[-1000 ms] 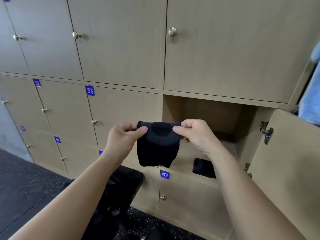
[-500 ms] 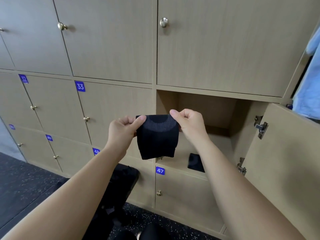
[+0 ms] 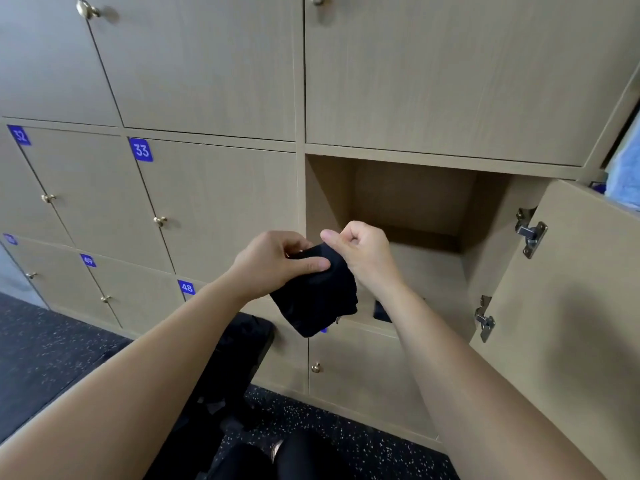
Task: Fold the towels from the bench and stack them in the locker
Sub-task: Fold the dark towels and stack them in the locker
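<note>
1. Lockers point(image 3: 214, 202) with shut doors fill the wall on the left. Below them a dark bench point(image 3: 242, 344) seems to carry more black cloth, so I judge that towels are still waiting.
2. Left hand point(image 3: 273, 261) grips the towel, thumb laid across the front and fingers curled behind. Half a second ago it only pinched a top corner.
3. Towel point(image 3: 317, 296), black, is in the air between the hands, in front of the open locker's lower left corner and not yet inside. It hung flat and spread before. Now the top edge is gathered together and the cloth slants down to the right, so another fold looks under way.
4. Right hand point(image 3: 363, 251) has closed in until it is just beside the left. Its fingers are curled tight at the towel's upper right edge, thumb out to the left above the cloth. It seems to keep its corner, but the grip itself is hidden.
5. Open locker point(image 3: 408, 202) has a dark piece point(image 3: 381, 311) on its floor, mostly behind the right forearm. It is probably the start of the stack this towel should join.
6. Door point(image 3: 571, 306) stands swung out on the right.
</note>
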Demonstrator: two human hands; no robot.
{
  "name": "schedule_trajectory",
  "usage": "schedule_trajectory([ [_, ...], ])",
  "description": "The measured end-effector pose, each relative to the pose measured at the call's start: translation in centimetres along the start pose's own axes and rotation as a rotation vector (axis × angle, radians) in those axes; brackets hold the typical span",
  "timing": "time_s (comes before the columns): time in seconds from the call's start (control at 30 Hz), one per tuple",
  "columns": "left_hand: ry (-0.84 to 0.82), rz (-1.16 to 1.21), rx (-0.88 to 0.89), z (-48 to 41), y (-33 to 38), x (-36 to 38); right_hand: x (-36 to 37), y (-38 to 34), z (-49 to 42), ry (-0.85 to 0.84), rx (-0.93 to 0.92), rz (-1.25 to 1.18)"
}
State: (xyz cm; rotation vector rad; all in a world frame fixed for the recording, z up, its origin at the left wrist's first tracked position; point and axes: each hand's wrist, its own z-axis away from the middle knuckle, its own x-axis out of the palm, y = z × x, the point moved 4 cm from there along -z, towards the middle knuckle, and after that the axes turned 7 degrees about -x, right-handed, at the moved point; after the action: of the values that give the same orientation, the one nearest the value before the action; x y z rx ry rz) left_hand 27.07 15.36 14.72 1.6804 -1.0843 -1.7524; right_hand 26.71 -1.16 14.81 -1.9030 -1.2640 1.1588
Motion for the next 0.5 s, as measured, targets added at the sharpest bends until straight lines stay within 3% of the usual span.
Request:
schedule_trajectory([
  [0.1, 0.022, 0.062, 0.033, -0.7, 0.3, 1.0, -0.7, 0.6, 0.6, -0.022, 0.08, -0.087],
  [0.27, 0.107, 0.371, -0.059, -0.9, -0.1, 2.0, -1.9, 3.3, 2.9, -0.282, 0.265, -0.284],
  [0.37, 0.219, 0.403, -0.115, -1.4, -1.2, 3.1, -2.7, 4.7, 4.0, -0.223, 0.284, -0.341],
  [0.5, 0.353, 0.29, -0.14, -1.6, -2.3, 5.8, -3.1, 6.7, 4.8, -0.019, 0.303, -0.428],
])
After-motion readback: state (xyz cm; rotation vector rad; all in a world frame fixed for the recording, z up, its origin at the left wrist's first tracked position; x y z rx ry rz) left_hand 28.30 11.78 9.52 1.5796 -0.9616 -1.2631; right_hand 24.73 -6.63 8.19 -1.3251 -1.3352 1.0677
